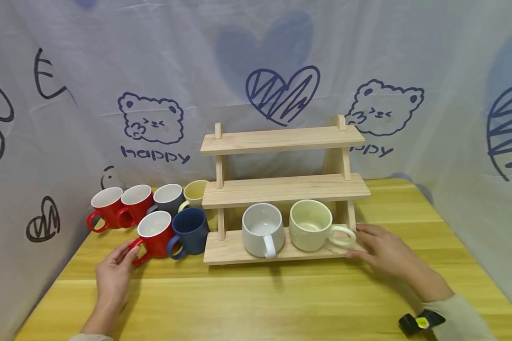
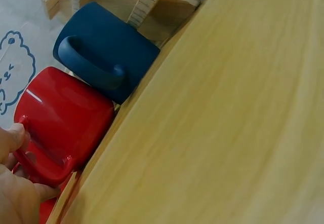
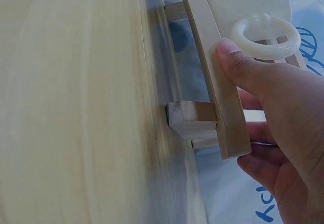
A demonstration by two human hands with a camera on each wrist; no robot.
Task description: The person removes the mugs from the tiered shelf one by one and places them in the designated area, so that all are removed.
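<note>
At the left, my left hand (image 1: 114, 276) has its thumb and fingers at the handle of the front red mug (image 1: 157, 244), pinching it. That mug stands upright on the table, white inside, beside a dark blue mug (image 2: 104, 46). My right hand (image 1: 384, 248) grips the right end of the bottom board of a three-tier wooden shelf (image 1: 286, 189). In the right wrist view its thumb lies on the board's (image 3: 215, 77) front edge. On that bottom board stand a white mug (image 1: 260, 237) and a cream mug (image 1: 309, 229), whose handle is near my right fingers.
Behind the front mugs stand two more red mugs (image 1: 107, 210), a grey mug (image 1: 169, 198) and a yellow mug (image 1: 195, 192), partly hidden by the shelf. The wooden table (image 1: 256, 303) runs up to a printed white curtain (image 1: 196, 61) at the back and sides.
</note>
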